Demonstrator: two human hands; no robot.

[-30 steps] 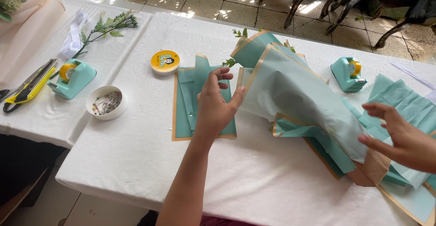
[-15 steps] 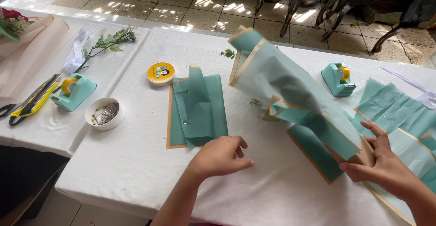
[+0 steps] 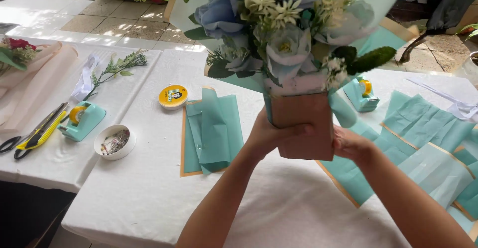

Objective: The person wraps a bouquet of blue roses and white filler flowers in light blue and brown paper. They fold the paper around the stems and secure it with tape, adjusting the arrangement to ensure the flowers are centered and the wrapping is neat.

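Both hands held the bouquet [image 3: 294,44] upright above the counter [image 3: 149,198], left hand [image 3: 271,136] fingers wrapped round its brown paper base, right hand [image 3: 351,143] fingers hidden behind it

Matt brown paper wraps the bouquet [image 3: 302,128]; teal tissue sheets [image 3: 214,128] look crinkled.

Bouquet [image 3: 294,44] now upright in both hands

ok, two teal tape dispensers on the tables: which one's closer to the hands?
The teal tape dispenser on the right, just behind the bouquet's brown wrapped base. The other teal dispenser sits far left, beside the yellow cutter.
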